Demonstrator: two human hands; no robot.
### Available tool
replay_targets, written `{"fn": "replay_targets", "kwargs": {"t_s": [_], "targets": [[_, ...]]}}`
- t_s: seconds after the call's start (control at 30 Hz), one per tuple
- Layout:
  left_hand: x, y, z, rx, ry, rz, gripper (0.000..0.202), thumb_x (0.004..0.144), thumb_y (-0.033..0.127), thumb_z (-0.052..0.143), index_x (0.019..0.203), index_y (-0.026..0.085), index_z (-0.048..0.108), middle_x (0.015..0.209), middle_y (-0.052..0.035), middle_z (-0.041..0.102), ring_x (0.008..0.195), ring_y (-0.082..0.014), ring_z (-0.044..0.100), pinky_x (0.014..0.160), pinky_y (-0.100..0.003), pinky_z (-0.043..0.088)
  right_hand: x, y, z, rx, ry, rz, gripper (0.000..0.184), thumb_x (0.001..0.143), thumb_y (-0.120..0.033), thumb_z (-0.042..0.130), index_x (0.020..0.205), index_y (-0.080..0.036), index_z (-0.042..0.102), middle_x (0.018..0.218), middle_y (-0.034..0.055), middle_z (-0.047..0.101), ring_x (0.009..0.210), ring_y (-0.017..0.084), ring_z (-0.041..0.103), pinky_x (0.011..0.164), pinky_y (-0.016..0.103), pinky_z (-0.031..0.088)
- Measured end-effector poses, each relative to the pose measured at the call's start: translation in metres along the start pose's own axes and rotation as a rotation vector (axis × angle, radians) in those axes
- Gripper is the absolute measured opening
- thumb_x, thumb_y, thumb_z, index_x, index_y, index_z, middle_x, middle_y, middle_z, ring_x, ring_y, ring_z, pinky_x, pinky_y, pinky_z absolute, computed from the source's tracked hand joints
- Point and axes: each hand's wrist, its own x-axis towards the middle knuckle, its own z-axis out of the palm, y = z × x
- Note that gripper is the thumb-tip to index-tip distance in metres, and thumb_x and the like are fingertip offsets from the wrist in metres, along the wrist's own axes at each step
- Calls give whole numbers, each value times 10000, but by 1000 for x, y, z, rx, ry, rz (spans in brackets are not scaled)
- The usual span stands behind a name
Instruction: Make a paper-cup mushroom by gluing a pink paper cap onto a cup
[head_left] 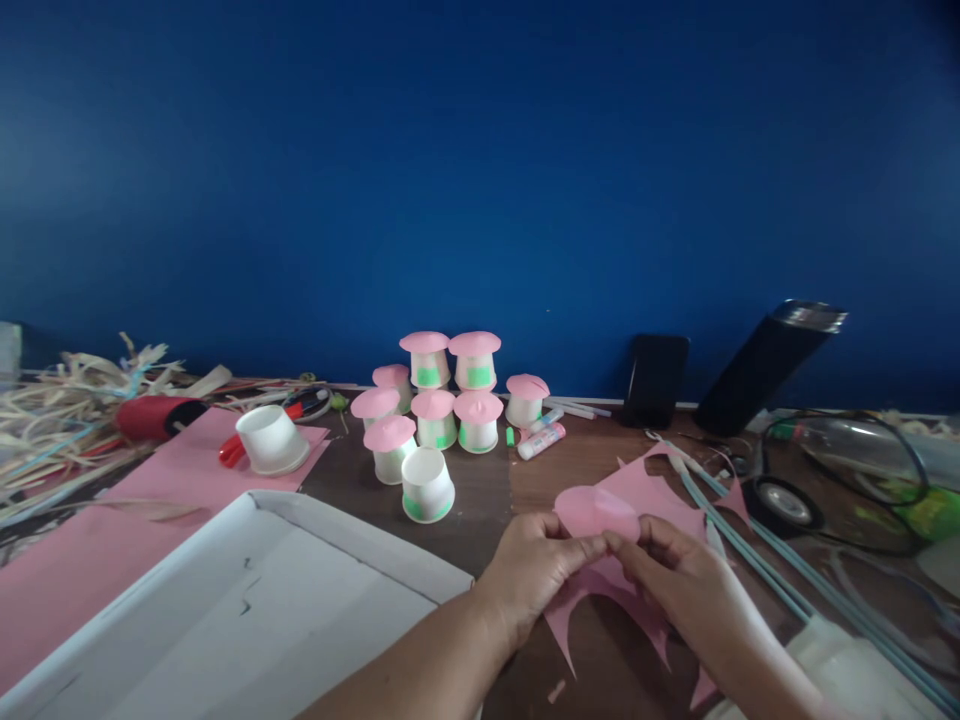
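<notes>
Between my two hands is a round piece of pink paper (pixel 596 512), pinched at its near edge. My left hand (pixel 541 562) has thumb and fingers closed on its left side, and my right hand (pixel 675 570) grips the right side; the thumbs nearly meet. Pink paper scraps (pixel 656 490) with curved cut-outs lie beneath and behind. Left of my hands stands an upside-down white paper cup (pixel 426 482) with a green band and no pink top. Behind it are several cups (pixel 478 425) topped with pink paper discs, two of them raised on others.
A white box lid (pixel 300 600) fills the front left, beside pink sheets (pixel 176 465) and another white cup (pixel 271 440). Glue sticks (pixel 541 440) lie near the wall. To the right are a phone (pixel 656 380), a leaning black bottle (pixel 765 365) and cables (pixel 750 540).
</notes>
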Motion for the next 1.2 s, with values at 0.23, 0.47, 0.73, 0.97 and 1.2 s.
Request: {"fn": "replay_targets", "kwargs": {"t_s": [0.23, 0.47, 0.73, 0.97, 1.2], "targets": [[-1, 3, 1, -43, 22, 0, 415, 566, 429, 831, 806, 99, 750, 742, -67, 700, 641, -165, 580, 641, -284, 421, -2, 5, -1, 152, -59, 39, 435, 809, -632, 573, 699, -213, 531, 509, -77, 439, 434, 66, 352, 393, 186, 265], [0, 4, 1, 140, -51, 106, 404, 637, 378, 772, 916, 86, 755, 888, -104, 735, 778, -231, 637, 727, -310, 456, 0, -5, -3, 682, -58, 199, 451, 678, -560, 781, 678, -186, 528, 527, -80, 456, 437, 27, 343, 360, 124, 223], [2, -3, -2, 307, -74, 121, 413, 654, 477, 755, 867, 123, 739, 844, -61, 713, 797, -223, 612, 721, -296, 455, 4, 0, -7, 726, -48, 239, 381, 596, -408, 877, 696, -180, 588, 524, -85, 475, 415, 10, 352, 345, 100, 232], [2, -5, -3, 336, -105, 131, 460, 665, 521, 748, 884, 117, 742, 821, -54, 695, 746, -194, 592, 678, -278, 435, 2, -2, -8, 722, -108, 258, 313, 605, -350, 876, 719, -165, 651, 493, -73, 540, 388, 5, 389, 343, 95, 253], [-1, -3, -2, 340, -79, 122, 414, 684, 469, 740, 880, 104, 744, 808, -62, 697, 720, -192, 590, 662, -284, 434, 0, -6, -9, 734, -139, 245, 293, 642, -341, 852, 653, -159, 623, 485, -68, 552, 371, 6, 389, 343, 111, 250]]}}
